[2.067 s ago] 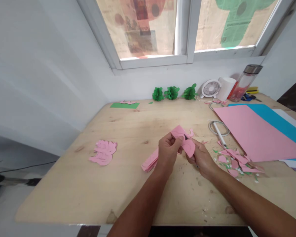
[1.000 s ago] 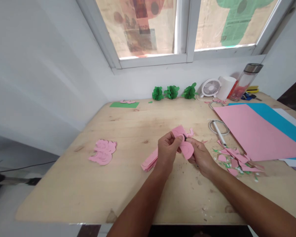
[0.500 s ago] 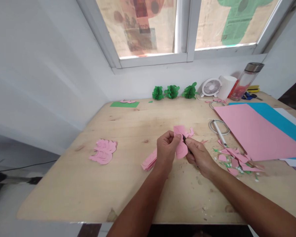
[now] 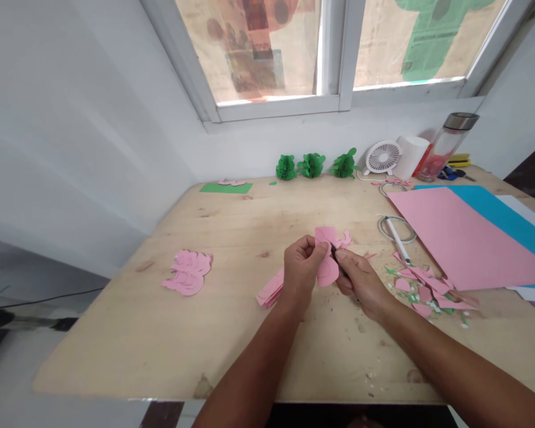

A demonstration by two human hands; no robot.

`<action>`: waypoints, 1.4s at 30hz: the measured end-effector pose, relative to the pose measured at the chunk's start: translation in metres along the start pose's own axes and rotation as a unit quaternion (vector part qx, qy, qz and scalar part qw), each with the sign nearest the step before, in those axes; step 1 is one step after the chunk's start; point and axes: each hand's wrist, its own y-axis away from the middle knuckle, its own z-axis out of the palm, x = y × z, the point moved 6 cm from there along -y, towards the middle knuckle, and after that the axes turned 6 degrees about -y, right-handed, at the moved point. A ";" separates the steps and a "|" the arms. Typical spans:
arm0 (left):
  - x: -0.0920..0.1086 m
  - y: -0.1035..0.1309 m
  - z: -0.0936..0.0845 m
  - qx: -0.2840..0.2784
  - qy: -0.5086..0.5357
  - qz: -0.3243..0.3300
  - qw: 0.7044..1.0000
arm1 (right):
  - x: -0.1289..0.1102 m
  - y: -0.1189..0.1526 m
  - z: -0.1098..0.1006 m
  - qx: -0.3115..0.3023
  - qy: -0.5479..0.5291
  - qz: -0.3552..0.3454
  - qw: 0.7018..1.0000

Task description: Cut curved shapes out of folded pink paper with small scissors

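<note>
- Since the earliest frame, the pink paper piece (image 4: 327, 272) has turned between the two hands: its rounded lobe, which leaned toward the right fingers, now hangs almost straight down, and its square upper end stands more upright.
- More of the dark tool (image 4: 334, 251) shows now than two seconds ago, against the paper's right edge.
- On my feed, the left hand (image 4: 304, 267) is closed on the pink paper piece, thumb pressed on its near face.
- I see the right hand (image 4: 359, 276) wrapped around the dark tool; its blades are too small for me to make out.
- Both hands work close together over the middle of the wooden table (image 4: 232, 339), with the paper between them.
- Just beyond the right thumb I get a curled pink scrap (image 4: 346, 239); I cannot tell whether it touches the paper.
- Folded pink strips (image 4: 271, 289) lie beside the left wrist, partly hidden by it.
- Well apart on the left, I have a stack of pink cutouts (image 4: 188, 273) on the table.
- To the right of the right hand I see pink, green and white scraps (image 4: 425, 291), a white pen (image 4: 396, 238) and a large pink sheet (image 4: 468, 238) over a blue sheet (image 4: 512, 220).
</note>
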 end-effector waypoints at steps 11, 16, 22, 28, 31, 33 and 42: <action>0.001 0.000 0.001 -0.003 -0.010 -0.006 1.000 | 0.000 0.000 0.000 0.002 -0.009 -0.003 1.000; 0.000 0.000 0.000 0.000 -0.022 -0.008 1.000 | -0.002 0.000 0.000 0.002 -0.004 -0.004 1.000; 0.000 -0.001 0.000 0.002 -0.019 -0.013 1.000 | 0.001 -0.001 -0.001 0.002 -0.008 -0.001 1.000; 0.000 0.000 0.001 0.002 -0.030 -0.017 0.999 | 0.000 0.000 0.000 -0.003 0.000 -0.003 1.000; 0.001 0.000 0.001 0.001 -0.039 -0.016 0.999 | -0.001 0.000 0.000 -0.002 0.006 -0.003 1.000; 0.002 0.000 0.001 0.002 -0.045 -0.013 0.999 | -0.001 0.000 0.000 0.001 0.008 -0.006 1.000; 0.001 -0.001 -0.001 0.003 -0.051 -0.009 0.999 | -0.001 0.000 0.000 0.001 0.008 -0.014 1.000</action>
